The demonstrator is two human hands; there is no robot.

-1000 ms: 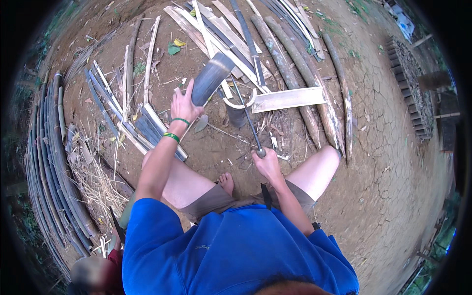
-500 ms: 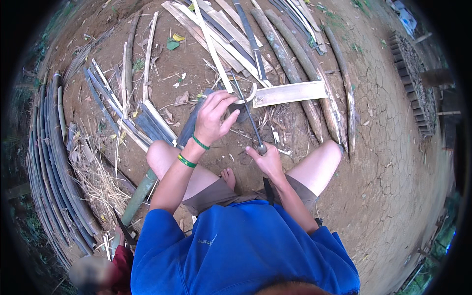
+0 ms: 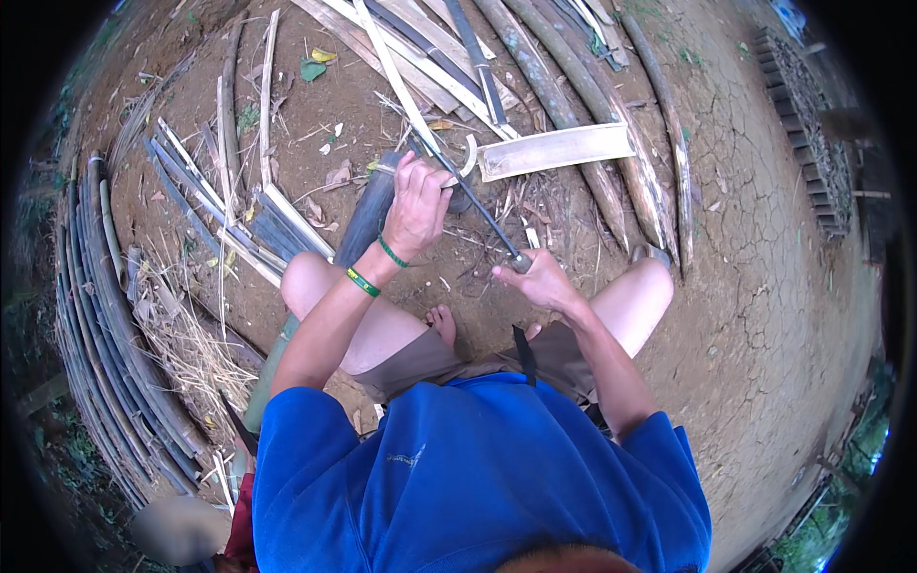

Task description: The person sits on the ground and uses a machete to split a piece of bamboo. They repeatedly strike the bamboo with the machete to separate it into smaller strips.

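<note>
My right hand (image 3: pixel 543 281) is closed round the handle of a long knife (image 3: pixel 489 222). Its thin dark blade, seen nearly edge-on, slants up and left past my left hand. My left hand (image 3: pixel 417 208), with green bands on the wrist, has its fingers curled at the near end of a curved bamboo piece (image 3: pixel 471 153). The pale arc of that piece crosses the blade; the fingers partly hide where they grip. Just left of this hand lies a dark round log (image 3: pixel 372 205). A wide split bamboo slat (image 3: pixel 557 152) rests to the right, pale face up.
Long poles (image 3: pixel 611 124) and pale bamboo strips (image 3: pixel 392 72) lie ahead. More split strips (image 3: pixel 287 224) are at the left, beside dry shavings (image 3: pixel 205 353) and stacked bamboo poles (image 3: pixel 119 315). Near lower left, another person's red sleeve (image 3: pixel 241 520) shows by a green bamboo pole (image 3: pixel 270 372).
My left hand's fingers have curled in from a looser, spread pose. My right hand has shifted slightly right with the knife, whose blade now slants more to the left.
</note>
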